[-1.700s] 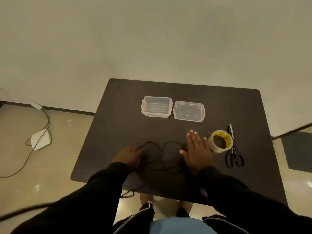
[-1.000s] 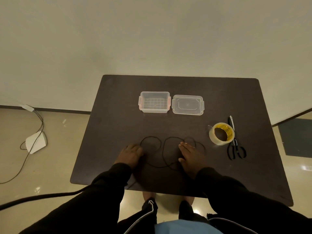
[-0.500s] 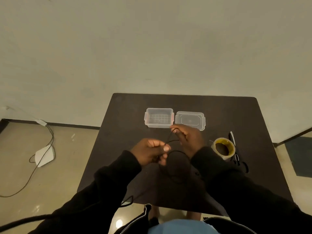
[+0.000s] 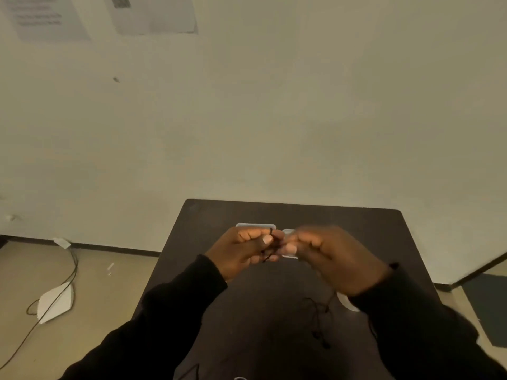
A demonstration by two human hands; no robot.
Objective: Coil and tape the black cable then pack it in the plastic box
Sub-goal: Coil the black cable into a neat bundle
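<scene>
Dim, warm yellowish light gives the wall (image 4: 274, 105) a flat, muddy cast. The right hand (image 4: 333, 257) smears with motion blur; the left hand (image 4: 244, 250) is sharper. The dark tabletop (image 4: 356, 229) swallows detail. Wide-angle distortion bends the floor line, and the posted papers (image 4: 101, 15) are unreadably soft.

This is looking like a plain office or lab-type workroom rather than a home. A bare, cream-painted wall (image 4: 274, 105) is filling most of the view, with two printed paper notices (image 4: 101, 15) hanging at its far upper left, their text too blurred to read. A dark brown, matte rectangular table (image 4: 356, 229) is standing against that wall. A pale, glossy tiled floor (image 4: 115, 283) is showing to the left, edged by a dark skirting strip (image 4: 115, 248), and a thin black cord (image 4: 68, 281) is trailing across it past a flat white device (image 4: 56, 301).
</scene>
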